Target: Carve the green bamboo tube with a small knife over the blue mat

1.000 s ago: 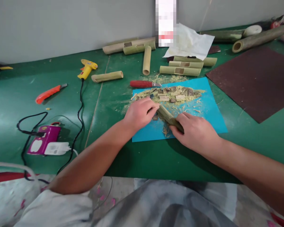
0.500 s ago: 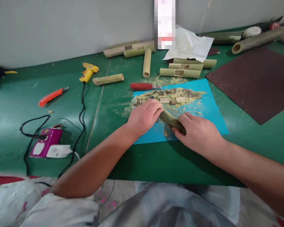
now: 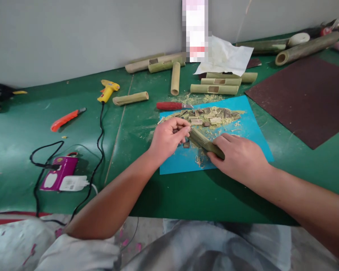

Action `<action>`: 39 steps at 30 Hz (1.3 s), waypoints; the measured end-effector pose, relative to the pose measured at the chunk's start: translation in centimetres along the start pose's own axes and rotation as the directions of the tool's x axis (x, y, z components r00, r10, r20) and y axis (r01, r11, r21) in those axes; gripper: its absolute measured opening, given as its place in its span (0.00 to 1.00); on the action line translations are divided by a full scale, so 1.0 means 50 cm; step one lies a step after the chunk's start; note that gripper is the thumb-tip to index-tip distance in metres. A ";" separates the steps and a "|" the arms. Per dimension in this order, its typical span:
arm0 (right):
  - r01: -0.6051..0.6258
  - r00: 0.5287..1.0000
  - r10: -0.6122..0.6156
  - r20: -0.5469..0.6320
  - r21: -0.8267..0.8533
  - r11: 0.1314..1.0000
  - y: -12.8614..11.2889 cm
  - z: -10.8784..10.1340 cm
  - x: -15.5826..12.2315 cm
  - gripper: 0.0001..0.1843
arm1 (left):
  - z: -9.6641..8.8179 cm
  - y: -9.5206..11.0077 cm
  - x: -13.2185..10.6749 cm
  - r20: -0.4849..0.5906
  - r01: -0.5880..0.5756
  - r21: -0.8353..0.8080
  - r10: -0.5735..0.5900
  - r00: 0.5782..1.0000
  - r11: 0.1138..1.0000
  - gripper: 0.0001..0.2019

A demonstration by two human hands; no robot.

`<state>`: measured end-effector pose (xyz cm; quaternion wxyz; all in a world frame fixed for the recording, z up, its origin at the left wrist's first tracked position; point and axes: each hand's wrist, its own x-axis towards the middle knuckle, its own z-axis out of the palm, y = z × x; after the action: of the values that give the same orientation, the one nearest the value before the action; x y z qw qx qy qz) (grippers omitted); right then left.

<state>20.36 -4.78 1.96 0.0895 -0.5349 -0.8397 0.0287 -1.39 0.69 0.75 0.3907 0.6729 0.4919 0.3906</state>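
A short green bamboo tube (image 3: 200, 140) lies slantwise over a blue sheet (image 3: 176, 163), with its far end up and to the left. My right hand (image 3: 240, 156) is closed around its near end. At the far end, my left hand (image 3: 169, 137) has thumb and forefinger pinched together; whatever lies between the fingertips is too small to make out. Behind the hands is a heap of bamboo chips and shavings (image 3: 214, 116) on the sheet. A red-handled knife (image 3: 169, 105) rests along the sheet's back edge, its blade pointing right.
Several cut bamboo tubes (image 3: 214, 89) lie toward the back, near a white paper (image 3: 226, 56). To the left are a yellow glue gun (image 3: 109, 90), an orange utility knife (image 3: 66, 120) and a purple power box (image 3: 60, 173) with cables. Brown sheet (image 3: 305, 101) lies at right.
My left hand has loosened from around the tube's far end into a fingertip pinch there. My right hand keeps its hold on the tube. The view has shifted slightly.
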 end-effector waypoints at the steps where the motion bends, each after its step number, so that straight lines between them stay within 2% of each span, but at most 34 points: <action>1: 0.009 1.000 -0.009 -0.010 -0.007 1.000 0.001 0.000 0.000 0.11 | -0.001 -0.001 0.000 0.002 -0.007 0.022 0.007 1.000 1.000 0.03; 8: 0.035 0.998 -0.037 -0.058 -0.033 0.999 0.007 0.004 0.002 0.12 | 0.001 -0.007 -0.002 -0.050 -0.116 0.148 0.125 0.991 0.982 0.03; 16: 0.034 0.997 -0.037 -0.070 -0.040 0.999 0.010 0.009 0.001 0.11 | 0.000 0.010 -0.015 0.008 -0.106 0.216 0.107 0.994 0.971 0.07; 19: 0.036 0.997 -0.039 -0.064 -0.037 0.999 0.009 0.008 0.001 0.11 | -0.007 0.000 -0.013 0.014 -0.206 0.335 0.213 0.977 0.919 0.05; 21: 0.042 0.996 -0.045 -0.071 -0.035 0.998 0.008 0.008 0.001 0.11 | -0.008 -0.009 -0.009 0.024 -0.292 0.418 0.311 0.950 0.860 0.04; 24: 0.054 0.995 -0.056 -0.086 -0.032 0.998 0.006 0.011 0.000 0.10 | -0.005 -0.018 -0.004 0.086 -0.376 0.488 0.385 0.919 0.787 0.06; 31: 0.082 0.988 -0.085 -0.131 -0.025 0.996 0.002 0.019 -0.001 0.10 | 0.012 -0.016 -0.009 0.213 -0.438 0.473 0.383 0.899 0.764 0.08; 35: 0.100 0.984 -0.103 -0.148 -0.028 0.995 0.001 0.022 -0.004 0.08 | 0.009 -0.018 -0.008 0.193 -0.446 0.501 0.407 0.893 0.742 0.10; 39: 0.091 0.990 -0.092 -0.111 -0.015 0.996 -0.001 0.022 -0.005 0.09 | 0.011 -0.020 -0.010 0.248 -0.481 0.500 0.413 0.876 0.720 0.12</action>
<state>20.21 -5.00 0.87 0.1349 -0.4972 -0.8571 -0.0093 -1.36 0.36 -0.42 0.1043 0.8764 0.3812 0.2751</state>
